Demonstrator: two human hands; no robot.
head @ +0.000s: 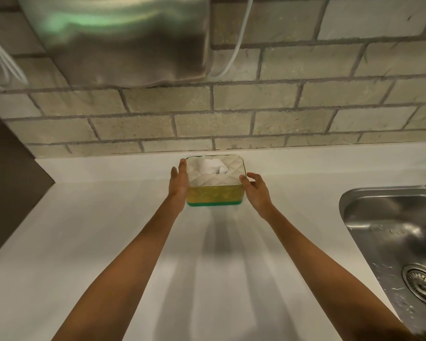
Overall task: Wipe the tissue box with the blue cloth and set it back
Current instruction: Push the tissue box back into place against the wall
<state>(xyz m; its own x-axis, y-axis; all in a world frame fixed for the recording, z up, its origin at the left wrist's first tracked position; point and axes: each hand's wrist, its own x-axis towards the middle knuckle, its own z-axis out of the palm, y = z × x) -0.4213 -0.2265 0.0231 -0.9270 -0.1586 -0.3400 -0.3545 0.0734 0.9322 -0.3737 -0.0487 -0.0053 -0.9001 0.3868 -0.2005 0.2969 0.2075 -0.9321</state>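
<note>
Two bare hands flanking white-lidded yellow tissue box with green base (215, 185) on white countertop (108, 242): left hand (180, 180) flat against its side, right hand (256, 190) loosely curled, thumb touching

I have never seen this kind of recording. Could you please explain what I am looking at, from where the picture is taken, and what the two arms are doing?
There is one picture, taken by a camera worn on a person's head, looking forward and down. The two bare arms are that person's own. The left hand lies flat against one side of a tissue box, and the right hand is at its other side, fingers open. The box stands on a white counter by a tiled wall. A steel sink is at the right. No blue cloth is visible here.
</note>
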